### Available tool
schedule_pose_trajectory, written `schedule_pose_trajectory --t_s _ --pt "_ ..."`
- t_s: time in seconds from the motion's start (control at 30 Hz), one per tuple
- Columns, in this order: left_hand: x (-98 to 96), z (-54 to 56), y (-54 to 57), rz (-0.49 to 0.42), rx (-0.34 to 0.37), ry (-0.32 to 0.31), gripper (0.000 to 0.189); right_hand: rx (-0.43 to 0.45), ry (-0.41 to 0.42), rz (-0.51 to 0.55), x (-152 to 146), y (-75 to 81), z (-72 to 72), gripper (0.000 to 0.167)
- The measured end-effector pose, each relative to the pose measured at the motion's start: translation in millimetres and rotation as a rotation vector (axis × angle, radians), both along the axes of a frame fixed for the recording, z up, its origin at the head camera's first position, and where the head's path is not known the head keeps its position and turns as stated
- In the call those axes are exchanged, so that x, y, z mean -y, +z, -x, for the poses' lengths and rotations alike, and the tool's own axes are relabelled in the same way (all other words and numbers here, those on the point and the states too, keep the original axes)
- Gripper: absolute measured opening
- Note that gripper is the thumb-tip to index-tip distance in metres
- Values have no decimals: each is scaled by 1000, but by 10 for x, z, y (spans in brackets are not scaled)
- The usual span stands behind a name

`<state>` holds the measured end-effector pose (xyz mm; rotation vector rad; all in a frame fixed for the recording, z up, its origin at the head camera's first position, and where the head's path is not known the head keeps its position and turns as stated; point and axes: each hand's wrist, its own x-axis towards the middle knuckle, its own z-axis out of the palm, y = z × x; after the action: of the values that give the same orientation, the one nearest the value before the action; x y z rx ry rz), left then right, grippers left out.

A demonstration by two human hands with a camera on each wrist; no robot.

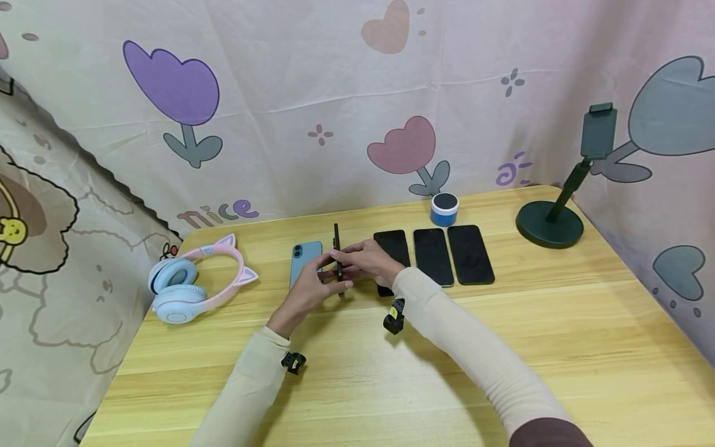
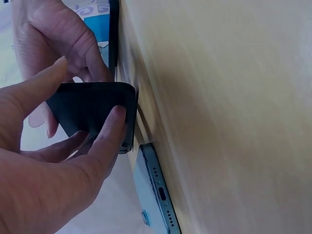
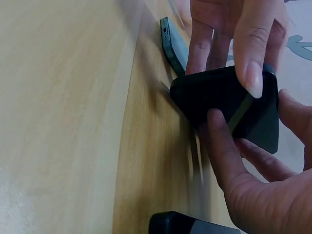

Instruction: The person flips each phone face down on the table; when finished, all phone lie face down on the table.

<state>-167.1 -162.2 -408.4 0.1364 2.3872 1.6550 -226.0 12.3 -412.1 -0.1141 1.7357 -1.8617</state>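
Observation:
Between my two hands a black phone (image 1: 336, 239) stands on edge, its narrow side towards the head view. My left hand (image 1: 308, 288) grips it from the left, thumb on one side and fingers across a broad face, as the left wrist view shows of the phone (image 2: 95, 105). From the other side my right hand (image 1: 374, 261) holds the same phone (image 3: 209, 95), fingertips against its face. Just left of it lies a light blue phone (image 1: 307, 251), camera side up, partly hidden by my left hand. A black phone (image 1: 395, 245) lies under my right hand.
Two more black phones (image 1: 433, 256) (image 1: 471, 254) lie to the right. Behind them sits a blue and white round speaker-like cylinder (image 1: 444, 214). Pink and blue cat-ear headphones (image 1: 179, 303) rest at left. A dark green phone stand (image 1: 550, 225) occupies the back right; a printed curtain (image 1: 290, 74) hangs behind.

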Motion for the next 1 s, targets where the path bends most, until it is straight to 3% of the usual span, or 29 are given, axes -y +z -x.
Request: schedule_pose_trajectory --t_s 0.5,0.8,1.0 --pt "-4 20 -33 152 -53 -12 75 2 -34 6 -12 -9 20 51" --pt "-17 8 -14 260 -135 -50 71 -54 -63 -52 -39 -9 8 46" --pt "-33 0 8 334 -138 -41 69 -86 -83 -93 -51 -11 6 42"
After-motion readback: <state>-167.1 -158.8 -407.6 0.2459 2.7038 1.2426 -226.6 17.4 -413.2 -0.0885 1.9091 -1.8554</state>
